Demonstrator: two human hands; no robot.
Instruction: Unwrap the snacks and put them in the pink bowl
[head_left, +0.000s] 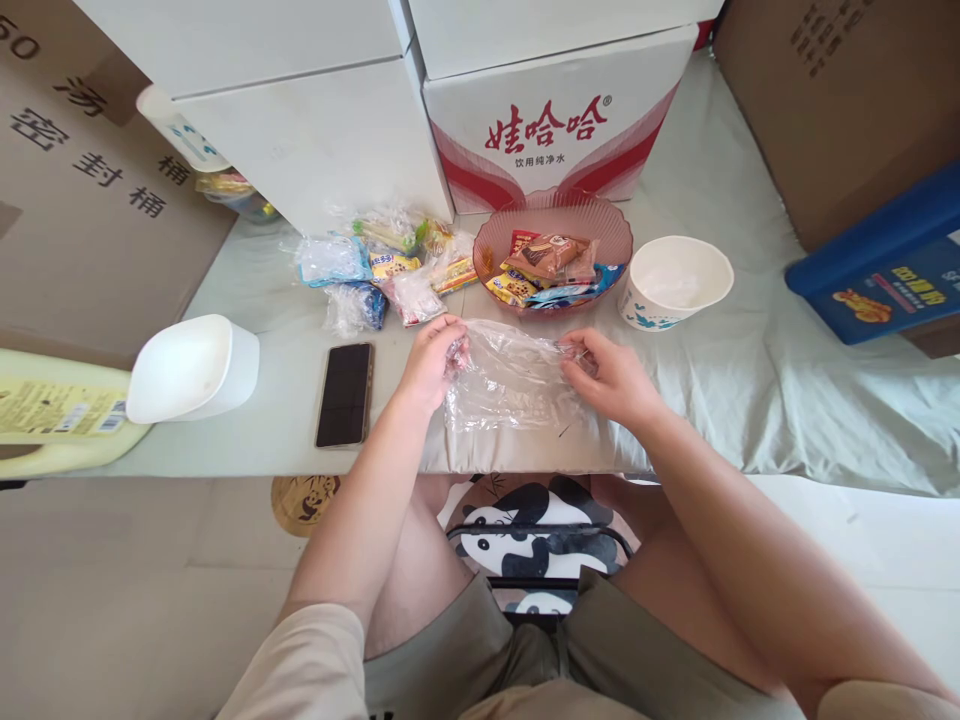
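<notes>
Between my two hands a clear plastic bag (510,385) is spread over the front of the table, its lower part lying near the edge. My left hand (436,362) pinches the bag's upper left corner. At the upper right corner, the fingers of my right hand (604,372) are closed on the same bag. Just behind it stands a pink ribbed bowl (615,235) with several wrapped snacks (551,258) inside. To the left of the bowl lies a pile of snacks in small plastic bags (394,265). The clear bag looks flat, with no contents visible.
A dark phone (345,395) and a white square tub (225,375) are on the left, beside a yellowish jug (67,410). A paper bucket (660,310) stands right of the bowl. White cartons (555,130) line the back; a blue box (877,265) is at right.
</notes>
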